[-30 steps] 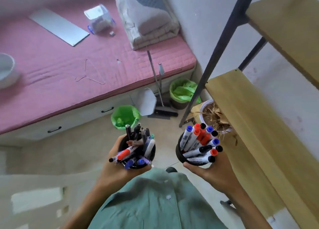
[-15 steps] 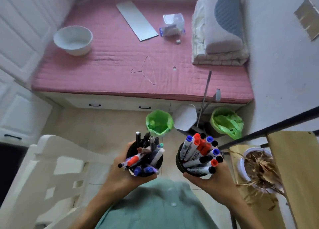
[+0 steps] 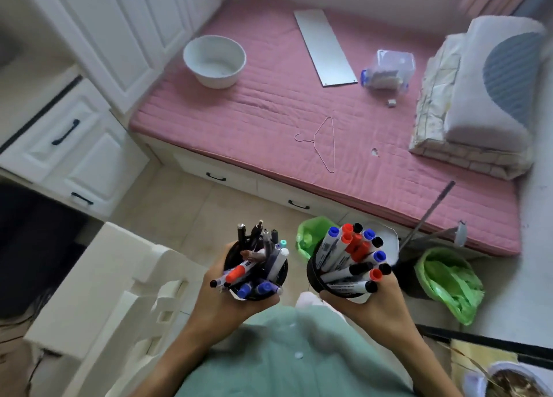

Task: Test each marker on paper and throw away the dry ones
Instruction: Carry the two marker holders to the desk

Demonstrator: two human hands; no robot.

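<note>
Soft, even daylight fills the room, brightest toward 12 to 1 o'clock, and shadows are faint. No harsh glare shows. Wide-angle distortion bends the white cabinets point(image 3: 98, 76) at 10 o'clock and the bed point(image 3: 269, 106) edge. Motion blur smears the folded bedding point(image 3: 478, 97) at 2 o'clock and the chair point(image 3: 104, 301) at 8 o'clock; the green shirt point(image 3: 284, 360) at 6 o'clock is soft.

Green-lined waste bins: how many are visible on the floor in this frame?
2. One green-lined bin shows between the two held cups, partly hidden by the right cup; the other green-lined bin stands right of the right hand. More could be out of view.
</note>
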